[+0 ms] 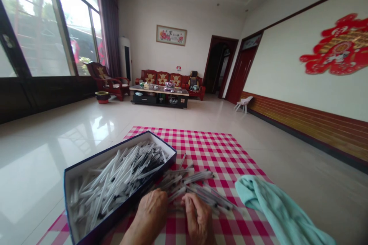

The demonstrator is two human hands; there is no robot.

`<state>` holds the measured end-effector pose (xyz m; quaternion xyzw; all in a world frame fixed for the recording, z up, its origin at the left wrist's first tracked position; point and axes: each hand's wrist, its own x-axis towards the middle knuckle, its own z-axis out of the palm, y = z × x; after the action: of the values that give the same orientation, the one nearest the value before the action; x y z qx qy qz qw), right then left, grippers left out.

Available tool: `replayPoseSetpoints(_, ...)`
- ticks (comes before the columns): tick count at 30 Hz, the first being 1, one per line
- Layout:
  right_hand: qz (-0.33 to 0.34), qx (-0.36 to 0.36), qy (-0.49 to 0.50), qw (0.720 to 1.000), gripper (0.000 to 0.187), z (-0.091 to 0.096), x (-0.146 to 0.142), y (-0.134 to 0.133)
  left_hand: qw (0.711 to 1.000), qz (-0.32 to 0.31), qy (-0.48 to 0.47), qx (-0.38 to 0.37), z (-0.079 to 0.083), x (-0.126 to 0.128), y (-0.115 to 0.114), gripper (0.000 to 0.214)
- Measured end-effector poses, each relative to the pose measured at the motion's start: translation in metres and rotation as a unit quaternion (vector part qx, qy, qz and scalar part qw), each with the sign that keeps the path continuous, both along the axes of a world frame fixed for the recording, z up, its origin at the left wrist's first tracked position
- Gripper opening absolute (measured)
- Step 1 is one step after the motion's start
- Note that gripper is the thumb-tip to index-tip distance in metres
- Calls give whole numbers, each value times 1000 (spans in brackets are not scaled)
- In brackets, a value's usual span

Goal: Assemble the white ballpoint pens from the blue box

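Loose clear pens [195,183] are heaped just beside the open navy box [115,209] on a red-checked cloth [218,153]; the left hand [151,210] and right hand [198,218] are curled against the pens, any grip undeterminable, a teal towel [276,208] lying beyond the pens from the box.

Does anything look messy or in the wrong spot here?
Yes. Some clear plastic pens lie loose on the red-and-white checked cloth, outside the dark blue box. They look spilled because the rest are inside it.
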<state>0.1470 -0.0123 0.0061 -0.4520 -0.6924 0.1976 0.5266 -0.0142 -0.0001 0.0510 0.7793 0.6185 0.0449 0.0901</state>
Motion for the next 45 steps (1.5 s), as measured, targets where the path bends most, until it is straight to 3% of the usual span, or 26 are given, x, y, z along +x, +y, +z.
replayPoseSetpoints(7, -17, -49, 66, 996, 22, 0, 4, 3, 996, 0, -63, 60, 10, 7, -5, 29)
replayPoseSetpoints(13, 17, -92, 122, 988, 23, 4, 1, 1, 979, -53, -140, 136, 4, 21, -11, 27)
replayPoseSetpoints(19, 20, -118, 170, 978, 22, 12, 0, 1, 964, -74, -210, 146, -4, 33, -16, 27)
replayPoseSetpoints(23, 19, -154, 231, 960, 25, 14, 4, 6, 936, -76, -332, 90, -1, 35, -15, 24)
replayPoseSetpoints(25, 24, -176, 278, 944, 30, 13, 8, 9, 924, -47, -376, 54, -2, 33, -12, 31)
replayPoseSetpoints(29, 7, -208, 378, 902, 32, 8, 14, 18, 882, 35, -469, -12, -14, 27, -2, 52)
replayPoseSetpoints(32, -3, -213, 412, 886, 31, 4, 16, 23, 854, 45, -516, -45, -22, 24, 2, 54)
replayPoseSetpoints(37, -6, -223, 413, 883, 33, 2, 17, 23, 871, -3, -491, -33, -19, 23, 1, 35)
replayPoseSetpoints(40, 5, -230, 406, 885, 30, 3, 15, 21, 885, 5, -465, -6, -16, 23, 0, 27)
replayPoseSetpoints(43, 58, -224, 397, 888, 24, 7, 9, 18, 885, 16, -464, 18, -15, 24, 1, 23)
replayPoseSetpoints(45, 93, -212, 387, 892, 21, 10, 6, 16, 871, 12, -490, 22, -18, 25, 2, 21)
